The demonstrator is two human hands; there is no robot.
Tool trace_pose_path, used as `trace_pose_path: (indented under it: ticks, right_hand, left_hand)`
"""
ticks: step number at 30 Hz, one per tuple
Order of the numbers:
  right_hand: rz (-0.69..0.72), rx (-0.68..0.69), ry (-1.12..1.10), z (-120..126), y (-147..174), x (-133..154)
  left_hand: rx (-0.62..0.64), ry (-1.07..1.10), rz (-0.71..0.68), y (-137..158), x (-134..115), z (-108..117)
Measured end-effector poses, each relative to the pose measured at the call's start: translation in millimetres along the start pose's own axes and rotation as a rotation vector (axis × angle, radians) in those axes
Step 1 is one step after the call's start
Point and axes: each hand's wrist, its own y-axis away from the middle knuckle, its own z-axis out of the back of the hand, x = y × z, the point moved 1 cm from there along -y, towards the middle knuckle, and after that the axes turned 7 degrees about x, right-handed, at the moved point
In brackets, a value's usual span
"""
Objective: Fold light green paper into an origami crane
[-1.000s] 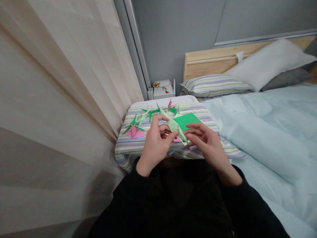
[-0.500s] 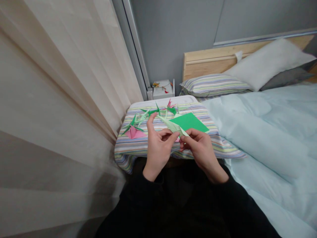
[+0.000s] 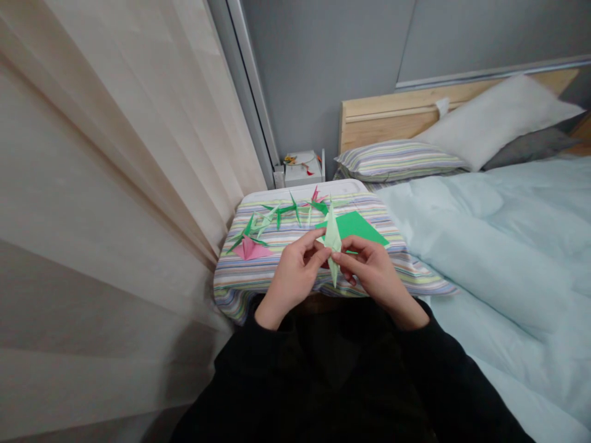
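Observation:
A pale green folded origami paper (image 3: 333, 237), shaped like a long narrow diamond, stands nearly upright between my hands. My left hand (image 3: 298, 271) pinches its left edge with thumb and fingers. From the other side, the thumb and fingers of my right hand (image 3: 372, 267) grip it around the middle. Just behind lies a flat sheet of bright green paper (image 3: 357, 226) on the striped cloth (image 3: 244, 274). Left of my hands rests a pink folded paper piece (image 3: 250, 248). Beyond it are several green paper cranes (image 3: 289, 209) and a pink one (image 3: 316, 195).
The striped cloth covers a small white table (image 3: 346, 184). A beige curtain (image 3: 138, 154) hangs close on the left. To the right is a bed with a light blue quilt (image 3: 484, 246) and a striped pillow (image 3: 401, 159). A white stand (image 3: 302, 175) holds small colourful items behind the table.
The pale green paper has turned from slanting to nearly upright, its lower point now showing below my fingers. My left index finger has come down from its raised position onto the paper.

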Motion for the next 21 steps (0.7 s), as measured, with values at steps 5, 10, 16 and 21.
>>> trace_pose_path:
  ticks: [5, 10, 16, 21]
  right_hand:
    - [0.041, -0.114, -0.055, 0.4, -6.2, -8.0]
    - [0.097, -0.149, -0.040, 15.1, -8.0, -17.6]
    - [0.427, -0.397, 0.662, 47.0, 0.9, 0.3]
    - [0.338, -0.058, 0.771, 32.4, 6.7, 4.7]
  left_hand:
    - [-0.028, 0.115, 0.077, 1.5, 10.1, -6.7]
    - [-0.097, 0.077, 0.037, 0.5, 15.3, -1.0]
    - [-0.068, -0.238, -0.010, -0.2, 7.2, 13.8]
    - [-0.034, -0.051, 0.014, -2.8, 7.1, 5.7]
